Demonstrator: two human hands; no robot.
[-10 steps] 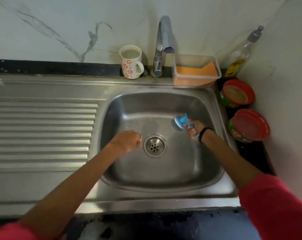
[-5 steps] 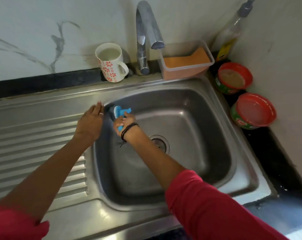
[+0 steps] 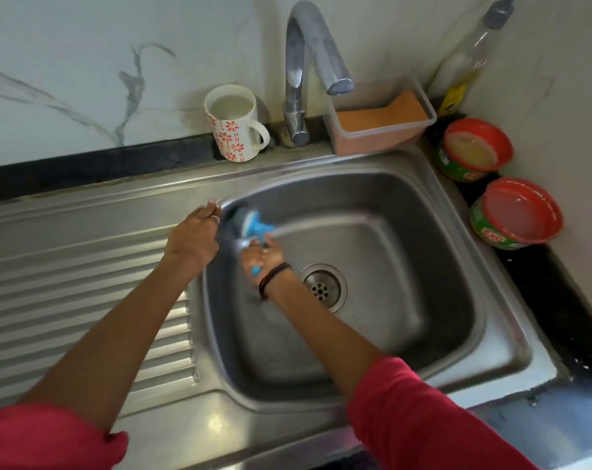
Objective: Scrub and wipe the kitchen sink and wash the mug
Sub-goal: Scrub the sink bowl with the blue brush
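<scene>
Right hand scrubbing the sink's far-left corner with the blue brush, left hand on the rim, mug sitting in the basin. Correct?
Not quite. The mug is not in the basin; the head view shows it on the ledge behind the sink, left of the tap. The rest holds: right hand grips the blue brush, left hand on the rim.

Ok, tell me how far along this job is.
Nothing looks finished yet. In hand: the right hand scrubs the sink's far-left wall with the blue brush, while the left hand rests on the rim. Left: wiping, and the mug, still unwashed behind the sink.
</scene>
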